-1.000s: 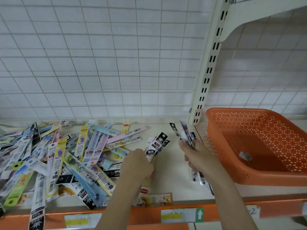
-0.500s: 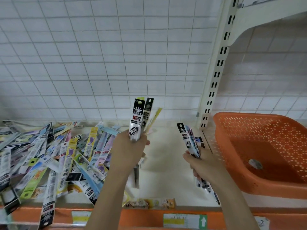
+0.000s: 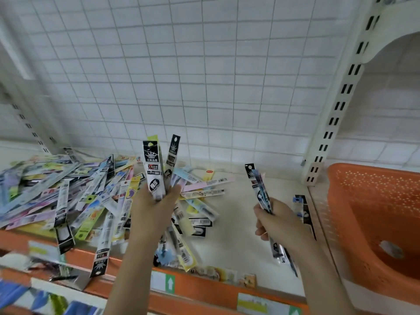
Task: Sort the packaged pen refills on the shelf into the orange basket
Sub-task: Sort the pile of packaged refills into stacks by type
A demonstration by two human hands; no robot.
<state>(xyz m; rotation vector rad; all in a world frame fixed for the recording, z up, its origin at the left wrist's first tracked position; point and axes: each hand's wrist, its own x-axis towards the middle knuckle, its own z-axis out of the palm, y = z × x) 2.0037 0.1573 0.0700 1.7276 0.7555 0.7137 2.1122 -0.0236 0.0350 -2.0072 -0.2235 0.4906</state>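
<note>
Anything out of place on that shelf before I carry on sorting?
Yes: several refill packs from the heap stick out past the shelf's orange front edge at lower left and could slip off.

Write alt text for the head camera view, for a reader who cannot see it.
A person's left hand grips a few black-topped refill packs upright while the right hand holds another small bunch, above a white shelf. A loose pile of refill packs lies at left; an orange basket stands at right.
</note>
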